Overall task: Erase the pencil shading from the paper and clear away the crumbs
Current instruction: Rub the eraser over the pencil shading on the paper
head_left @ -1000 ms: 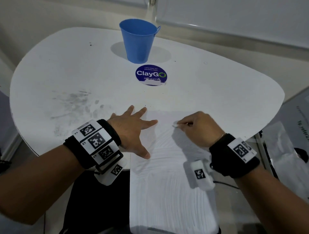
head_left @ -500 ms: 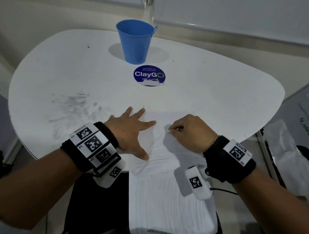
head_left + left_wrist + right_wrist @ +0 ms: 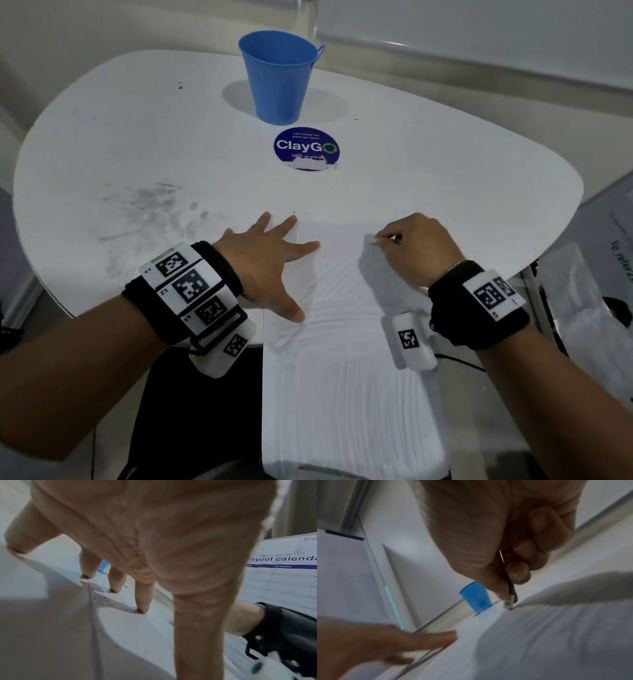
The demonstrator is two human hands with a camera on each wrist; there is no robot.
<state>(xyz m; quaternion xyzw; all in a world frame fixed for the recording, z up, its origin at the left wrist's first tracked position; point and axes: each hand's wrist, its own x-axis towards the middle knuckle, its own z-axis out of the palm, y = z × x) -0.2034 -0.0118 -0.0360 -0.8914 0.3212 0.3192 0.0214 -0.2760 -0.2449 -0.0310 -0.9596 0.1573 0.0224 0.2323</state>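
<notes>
A white paper (image 3: 342, 377) lies on the white table (image 3: 445, 171) and hangs over its near edge; it is rippled and I make out no clear shading on it. My left hand (image 3: 274, 253) lies flat with fingers spread, pressing the paper's left edge; in the left wrist view its fingertips (image 3: 141, 610) touch the paper (image 3: 137, 628). My right hand (image 3: 383, 240) pinches a small white eraser (image 3: 372, 242) against the paper's far right part. The right wrist view shows the eraser (image 3: 507, 603) tip on the paper (image 3: 556, 635), held between thumb and finger.
A blue bucket (image 3: 279, 77) stands at the table's far side, behind a round ClayGo sticker (image 3: 306, 147). Grey smudges (image 3: 147, 205) mark the table left of my left hand. A printed poster and clear plastic (image 3: 599, 308) sit beyond the table's right edge.
My right hand slid the eraser left and nearer, then back right and farther across the paper. My left hand stayed pressed in place.
</notes>
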